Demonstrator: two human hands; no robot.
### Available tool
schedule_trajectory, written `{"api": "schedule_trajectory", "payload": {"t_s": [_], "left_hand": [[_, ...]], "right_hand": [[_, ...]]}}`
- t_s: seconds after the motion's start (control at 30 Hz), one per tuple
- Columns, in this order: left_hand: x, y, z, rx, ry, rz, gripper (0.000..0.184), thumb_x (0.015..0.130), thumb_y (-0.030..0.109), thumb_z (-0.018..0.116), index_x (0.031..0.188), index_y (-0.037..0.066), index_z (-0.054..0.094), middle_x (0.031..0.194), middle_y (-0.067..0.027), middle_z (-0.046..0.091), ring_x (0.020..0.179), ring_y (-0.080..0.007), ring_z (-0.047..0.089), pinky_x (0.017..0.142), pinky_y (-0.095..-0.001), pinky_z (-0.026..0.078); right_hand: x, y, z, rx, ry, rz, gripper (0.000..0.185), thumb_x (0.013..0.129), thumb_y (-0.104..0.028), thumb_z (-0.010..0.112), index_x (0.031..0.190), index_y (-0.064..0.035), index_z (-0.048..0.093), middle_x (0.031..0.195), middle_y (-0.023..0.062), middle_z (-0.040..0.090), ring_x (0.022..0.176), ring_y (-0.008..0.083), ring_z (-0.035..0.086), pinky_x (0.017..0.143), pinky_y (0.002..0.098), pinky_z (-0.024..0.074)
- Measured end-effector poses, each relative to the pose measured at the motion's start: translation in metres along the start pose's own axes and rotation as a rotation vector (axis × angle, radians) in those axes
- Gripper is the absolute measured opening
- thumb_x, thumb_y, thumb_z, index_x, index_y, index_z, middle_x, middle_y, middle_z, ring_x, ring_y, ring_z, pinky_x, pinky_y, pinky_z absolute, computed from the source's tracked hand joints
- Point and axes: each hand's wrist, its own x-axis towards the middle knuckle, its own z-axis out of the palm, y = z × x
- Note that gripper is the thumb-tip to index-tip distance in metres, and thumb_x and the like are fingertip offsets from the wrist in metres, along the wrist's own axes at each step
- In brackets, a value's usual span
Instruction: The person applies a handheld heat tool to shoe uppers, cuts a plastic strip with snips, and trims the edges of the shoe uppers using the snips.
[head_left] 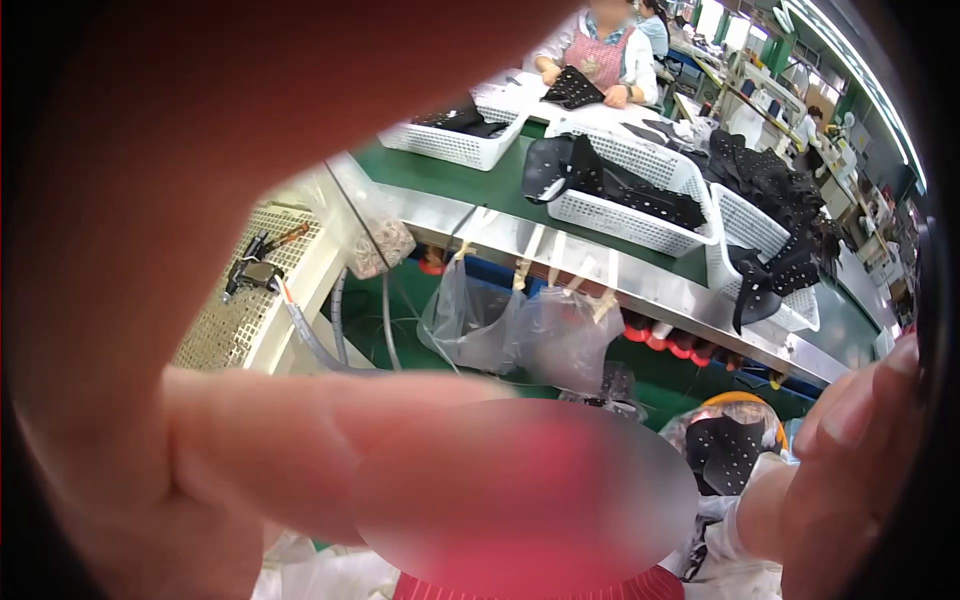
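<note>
My left hand (pixel 220 330) is very close to the camera and fills the left side, blurred. One finger stretches across the top and another digit across the bottom, with a wide gap between them. Nothing shows between these digits. At the right edge my right hand (pixel 850 460) is raised close to the lens, its fingertips bent near the dark rim of the view. Whether it holds anything is hidden. A red garment (pixel 530 560) shows at the bottom, partly behind a blurred patch.
White baskets (pixel 630 225) of black dotted pieces stand on a green conveyor (pixel 500 185). Clear bags (pixel 570 335) hang from its metal edge. A perforated table (pixel 215 325) stands left. Across the conveyor, a co-worker (pixel 600 55) holds a black dotted piece (pixel 574 90).
</note>
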Motion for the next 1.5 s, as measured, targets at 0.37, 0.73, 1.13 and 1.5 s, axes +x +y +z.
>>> {"api": "schedule_trajectory", "payload": {"t_s": [0.37, 0.73, 1.13, 1.5], "left_hand": [[-0.067, 0.073, -0.054, 0.046, 0.071, -0.331, 0.052, 0.086, 0.011, 0.051, 0.136, 0.002, 0.037, 0.136, -0.0214, 0.041, 0.117, -0.0398, 0.050, 0.084, -0.0418, 0.053], [-0.188, -0.063, -0.203, 0.869, 0.021, -0.927, 0.049, 0.087, 0.011, 0.057, 0.133, 0.003, 0.042, 0.131, -0.0194, 0.046, 0.116, -0.0312, 0.050, 0.098, -0.0369, 0.041], [-0.217, -0.075, -0.225, 1.145, -0.099, -1.229, 0.052, 0.080, 0.017, 0.063, 0.128, 0.005, 0.046, 0.139, -0.0211, 0.038, 0.127, -0.0373, 0.038, 0.105, -0.0432, 0.032], [-0.217, -0.076, -0.226, 1.100, -0.139, -1.249, 0.054, 0.081, 0.020, 0.063, 0.130, 0.007, 0.046, 0.141, -0.0217, 0.036, 0.127, -0.0390, 0.037, 0.106, -0.0452, 0.030]], "right_hand": [[0.101, 0.006, 0.175, 0.225, -0.139, 0.272, 0.070, 0.084, -0.012, 0.058, 0.141, 0.0021, 0.019, 0.115, 0.0260, 0.054, 0.077, 0.0240, 0.063, 0.078, 0.0314, 0.0484], [0.097, 0.126, 0.286, 0.217, -0.774, 0.363, 0.023, 0.081, -0.007, 0.059, 0.104, -0.0036, 0.059, 0.099, 0.0149, 0.061, 0.089, 0.0332, 0.061, 0.076, 0.0378, 0.0498], [0.140, 0.236, 0.520, 0.071, -0.721, 0.204, 0.024, 0.080, -0.004, 0.054, 0.103, 0.0002, 0.059, 0.106, 0.0173, 0.057, 0.099, 0.0360, 0.056, 0.085, 0.0401, 0.0468], [0.132, 0.264, 0.607, -0.464, -0.872, 0.173, 0.018, 0.080, -0.010, 0.052, 0.095, -0.0050, 0.062, 0.100, 0.0101, 0.059, 0.099, 0.0273, 0.057, 0.084, 0.0400, 0.0445]]}}
